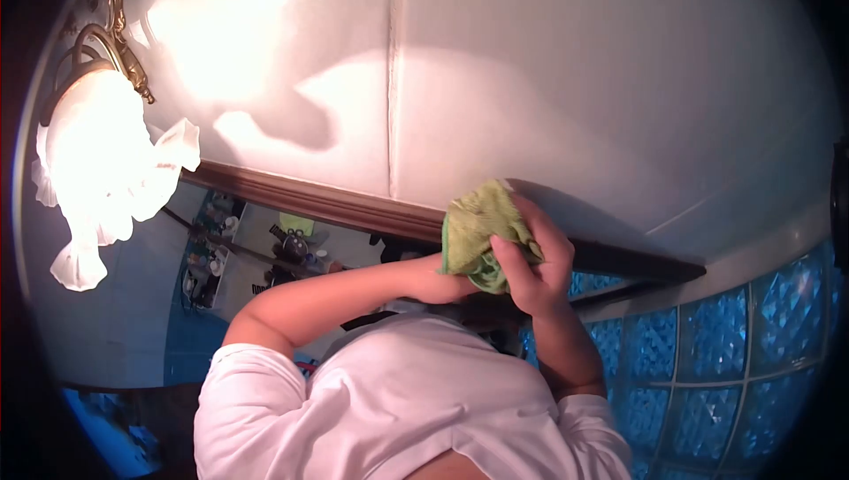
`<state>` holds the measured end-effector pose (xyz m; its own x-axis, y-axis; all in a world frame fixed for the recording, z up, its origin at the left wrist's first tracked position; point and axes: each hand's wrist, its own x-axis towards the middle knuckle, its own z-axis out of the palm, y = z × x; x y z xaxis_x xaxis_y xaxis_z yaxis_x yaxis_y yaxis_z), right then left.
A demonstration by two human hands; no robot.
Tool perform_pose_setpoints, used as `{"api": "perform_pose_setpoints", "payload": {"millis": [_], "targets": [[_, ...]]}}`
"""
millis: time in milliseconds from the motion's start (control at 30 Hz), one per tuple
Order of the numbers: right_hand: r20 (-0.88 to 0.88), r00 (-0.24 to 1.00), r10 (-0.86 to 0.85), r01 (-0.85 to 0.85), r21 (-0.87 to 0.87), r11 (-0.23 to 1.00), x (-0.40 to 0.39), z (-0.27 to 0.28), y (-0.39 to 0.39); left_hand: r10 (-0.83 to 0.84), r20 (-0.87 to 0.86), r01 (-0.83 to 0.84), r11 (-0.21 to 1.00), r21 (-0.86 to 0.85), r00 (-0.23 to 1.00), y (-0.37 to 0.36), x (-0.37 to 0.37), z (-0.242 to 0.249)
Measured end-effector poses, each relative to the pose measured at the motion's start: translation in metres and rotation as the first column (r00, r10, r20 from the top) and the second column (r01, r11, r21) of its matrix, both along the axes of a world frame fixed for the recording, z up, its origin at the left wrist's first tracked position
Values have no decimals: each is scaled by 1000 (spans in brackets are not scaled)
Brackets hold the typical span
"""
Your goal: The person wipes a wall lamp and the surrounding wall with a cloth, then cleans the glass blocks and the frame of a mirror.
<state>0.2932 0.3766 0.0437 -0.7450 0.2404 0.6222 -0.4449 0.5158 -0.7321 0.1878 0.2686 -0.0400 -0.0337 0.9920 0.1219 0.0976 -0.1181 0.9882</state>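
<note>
A crumpled green cloth (482,231) with a darker green edge is bunched in front of me, just before the wooden mirror frame. My right hand (541,259) grips its right side, the thumb pressed on the front and the other fingers behind it. From the left, my left hand (447,285) reaches in at the cloth's lower edge. Its fingers are hidden by the cloth, so I cannot tell whether they grip it.
A wood-framed mirror (309,203) spans the wall, reflecting shelves with small items. At left hangs a lit frilled glass lamp (97,162) on a brass bracket (113,38). Pale wall panels (575,64) rise above; blue glass blocks (716,339) fill the right.
</note>
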Motion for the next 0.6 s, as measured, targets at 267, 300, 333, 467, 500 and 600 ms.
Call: {"api": "perform_pose_setpoints", "payload": {"millis": [267, 300, 333, 467, 500, 600], "targets": [[-180, 969, -168, 209, 242, 948, 18, 2, -14, 342, -252, -222, 887, 405, 905, -49, -7, 54], [-157, 962, -223, 257, 240, 936, 27, -1, -15, 340, -172, -245, 876, 416, 924, -46, -5, 52], [-136, 952, -274, 300, 241, 923, 36, -4, -17, 340, -91, -272, 863, 426, 936, -44, -2, 49], [-353, 922, -159, 119, -133, 984, 31, -25, -28, 377, -310, -113, 775, 622, 873, -22, 0, 54], [-330, 930, -160, 134, -102, 986, 36, -26, -24, 378, -384, -40, 755, 655, 842, -13, 3, 58], [-136, 945, -298, 327, 359, 874, 65, -20, 21, 324, -452, -41, 846, 532, 831, -6, 17, 57]]}}
